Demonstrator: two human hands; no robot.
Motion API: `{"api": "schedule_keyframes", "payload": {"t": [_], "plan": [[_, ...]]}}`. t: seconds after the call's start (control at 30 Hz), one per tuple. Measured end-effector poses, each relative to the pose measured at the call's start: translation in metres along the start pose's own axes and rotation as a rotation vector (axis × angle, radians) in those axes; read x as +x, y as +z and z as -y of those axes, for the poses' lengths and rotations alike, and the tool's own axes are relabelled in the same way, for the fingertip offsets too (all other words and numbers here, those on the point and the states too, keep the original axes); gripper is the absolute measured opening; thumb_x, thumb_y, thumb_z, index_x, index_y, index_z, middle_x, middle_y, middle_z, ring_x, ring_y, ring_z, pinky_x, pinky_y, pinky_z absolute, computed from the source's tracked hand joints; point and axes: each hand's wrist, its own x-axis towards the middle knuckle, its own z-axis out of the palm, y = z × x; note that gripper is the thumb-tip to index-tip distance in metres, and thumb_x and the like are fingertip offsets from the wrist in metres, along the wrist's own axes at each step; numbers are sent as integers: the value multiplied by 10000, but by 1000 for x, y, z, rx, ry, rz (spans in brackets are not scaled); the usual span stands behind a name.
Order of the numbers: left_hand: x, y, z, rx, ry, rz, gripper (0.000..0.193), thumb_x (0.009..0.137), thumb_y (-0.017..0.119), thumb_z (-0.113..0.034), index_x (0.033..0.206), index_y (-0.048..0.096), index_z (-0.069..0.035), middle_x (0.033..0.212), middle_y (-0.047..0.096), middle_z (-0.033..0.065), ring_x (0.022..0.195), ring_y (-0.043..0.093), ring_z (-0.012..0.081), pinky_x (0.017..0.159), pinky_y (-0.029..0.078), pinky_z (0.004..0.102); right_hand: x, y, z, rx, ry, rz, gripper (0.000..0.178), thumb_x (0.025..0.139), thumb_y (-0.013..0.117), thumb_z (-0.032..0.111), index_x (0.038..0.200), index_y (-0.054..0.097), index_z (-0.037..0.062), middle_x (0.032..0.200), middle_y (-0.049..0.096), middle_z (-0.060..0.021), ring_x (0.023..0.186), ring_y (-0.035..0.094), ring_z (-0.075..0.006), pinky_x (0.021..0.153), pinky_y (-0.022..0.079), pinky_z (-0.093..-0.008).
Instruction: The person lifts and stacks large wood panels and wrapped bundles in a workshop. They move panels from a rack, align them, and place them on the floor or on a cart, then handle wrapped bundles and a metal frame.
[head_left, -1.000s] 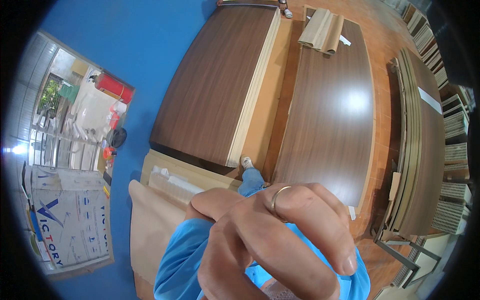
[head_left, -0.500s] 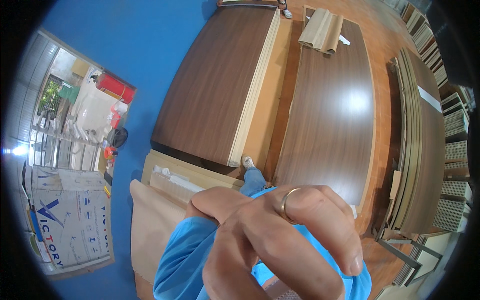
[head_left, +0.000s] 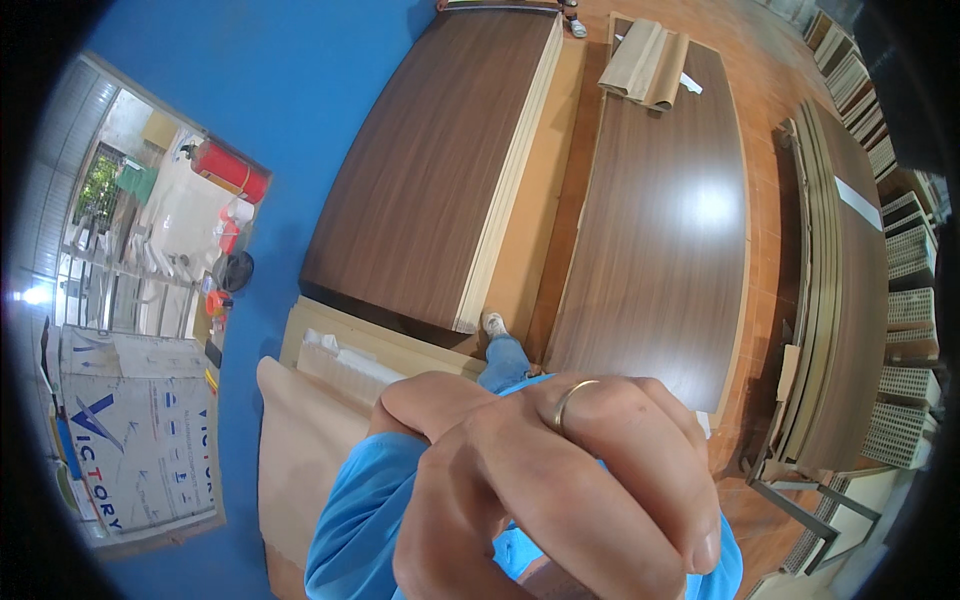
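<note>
My left hand point(head_left: 550, 460) is raised very close to the view, in the lower middle. Its fingers are bent and drawn together, with a gold ring point(head_left: 562, 408) on one of them. Thumb and forefinger curve round a small gap, and their tips run down past the lower edge, so anything between them is hidden. A light blue sleeve point(head_left: 350, 525) covers the forearm up to the wrist. I do not see my right hand. Behind the raised hand lie dark brown wood-grain boards, apart from it.
A stack of brown boards point(head_left: 430, 170) lies ahead, with another brown board point(head_left: 650, 260) to its right. Folded brown paper point(head_left: 645, 65) rests on that one. A rack of panels point(head_left: 835, 300) stands at right. A red fire extinguisher point(head_left: 230, 172) is at left. Another person's foot point(head_left: 577, 28) shows far ahead.
The fingers of my left hand have drawn closer together and the hand has turned slightly. The boards and surroundings stay where they were.
</note>
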Motion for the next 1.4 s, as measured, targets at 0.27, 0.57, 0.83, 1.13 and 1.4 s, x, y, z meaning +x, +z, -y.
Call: {"api": "schedule_keyframes", "payload": {"t": [0.27,0.57,0.83,1.13,1.4], "plan": [[4,6,-9,-76,-118,-74,257,968,394,-316,830,506,-131,977,592,131,966,513,261,799,433,375,1,-11,-1,-63,7,42,257,863,535,153,1005,570,-59,704,617,-156,520,583,-212,451,470,-310],[4,15,-37,15,-333,-106,265,979,383,-326,891,546,-136,974,596,118,992,520,263,821,443,376,-2,-7,-1,-74,33,-15,276,865,522,149,1039,576,-59,734,626,-172,517,580,-212,437,450,-307],[2,23,-14,-59,-95,-214,305,982,401,-367,892,539,-111,950,606,120,967,531,263,840,458,360,12,-11,-9,-118,20,73,292,866,526,155,1050,568,-67,714,624,-167,515,573,-205,425,434,-307],[-17,22,-8,-235,-325,-291,305,936,523,-321,867,599,-33,877,616,143,843,551,270,699,476,352,15,-10,-15,-87,20,11,275,872,521,165,1008,578,-67,685,614,-150,496,556,-198,418,421,-304],[-10,18,-10,-287,-374,-286,196,908,581,-221,822,586,-45,861,621,127,837,544,246,676,455,325,10,-10,-10,-141,24,42,237,863,523,162,916,590,-58,675,606,-127,507,558,-189,441,427,-311]]}}
